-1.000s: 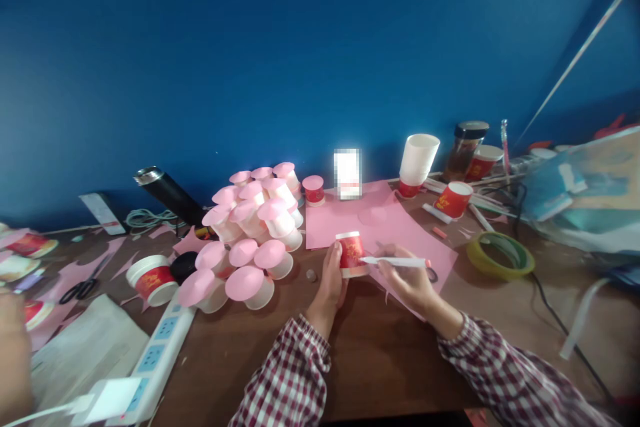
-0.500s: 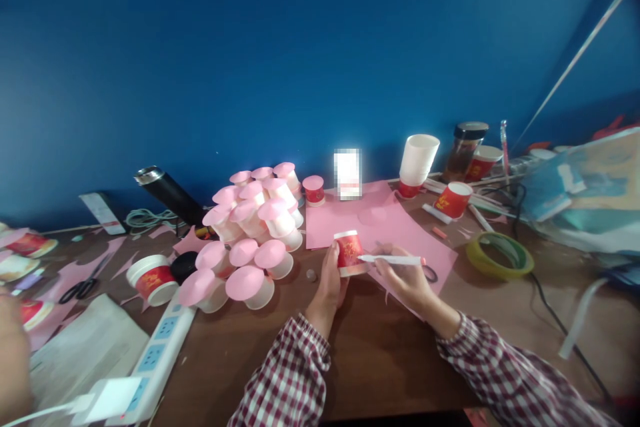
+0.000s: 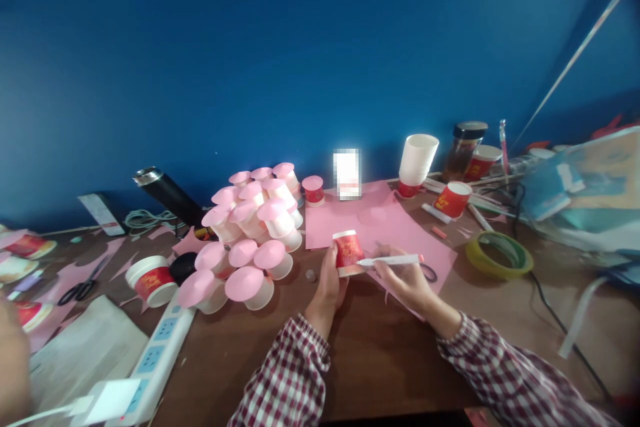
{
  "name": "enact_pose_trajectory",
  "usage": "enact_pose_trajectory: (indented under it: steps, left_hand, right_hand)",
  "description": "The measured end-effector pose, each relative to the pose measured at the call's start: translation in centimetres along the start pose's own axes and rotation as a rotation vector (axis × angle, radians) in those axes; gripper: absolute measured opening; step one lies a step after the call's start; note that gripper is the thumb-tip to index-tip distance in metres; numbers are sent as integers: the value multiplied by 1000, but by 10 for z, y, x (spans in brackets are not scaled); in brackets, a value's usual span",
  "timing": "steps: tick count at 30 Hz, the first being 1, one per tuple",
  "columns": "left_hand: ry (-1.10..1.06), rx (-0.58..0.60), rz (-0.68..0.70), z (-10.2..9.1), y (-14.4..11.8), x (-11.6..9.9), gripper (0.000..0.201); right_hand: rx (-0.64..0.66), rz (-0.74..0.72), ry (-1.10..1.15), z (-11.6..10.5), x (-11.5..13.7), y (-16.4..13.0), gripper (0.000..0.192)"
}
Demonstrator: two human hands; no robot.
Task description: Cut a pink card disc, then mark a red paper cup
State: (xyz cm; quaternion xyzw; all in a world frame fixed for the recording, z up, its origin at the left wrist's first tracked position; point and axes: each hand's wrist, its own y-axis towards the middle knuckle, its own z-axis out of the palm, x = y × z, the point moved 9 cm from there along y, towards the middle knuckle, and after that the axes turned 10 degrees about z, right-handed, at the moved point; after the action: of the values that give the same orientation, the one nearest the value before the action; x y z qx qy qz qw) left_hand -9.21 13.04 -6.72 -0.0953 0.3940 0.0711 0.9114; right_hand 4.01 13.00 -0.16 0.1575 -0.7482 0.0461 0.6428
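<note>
My left hand (image 3: 330,282) grips a small red and white paper cup (image 3: 349,251), held upside down on the near edge of a pink paper sheet (image 3: 380,227). My right hand (image 3: 407,280) holds a white pen (image 3: 395,259) with its tip against the base of the cup's right side. Both forearms wear red and white checked sleeves. Small scissors (image 3: 428,273) lie partly hidden behind my right hand.
A pile of several pink-topped cups (image 3: 250,227) sits at left. A white cup stack (image 3: 417,160), a red cup (image 3: 453,199), a jar (image 3: 465,147) and a green tape roll (image 3: 500,255) are at right. A power strip (image 3: 160,347), scissors (image 3: 80,289) and a black flask (image 3: 167,193) lie left.
The cup and pen have shifted slightly upward and away; the pen tip stays against the cup. Otherwise nothing has moved.
</note>
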Motion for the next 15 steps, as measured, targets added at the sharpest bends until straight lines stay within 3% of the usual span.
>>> enact_pose_trajectory:
  steps: [7, 15]
  left_hand:
    - [-17, 33, 1, 1, 2, 2, 41]
    - [-21, 46, -5, 2, 0, 2, 39]
  right_hand:
    - [-51, 11, 139, -4, 2, 1, 20]
    - [-17, 25, 91, -1, -3, 2, 22]
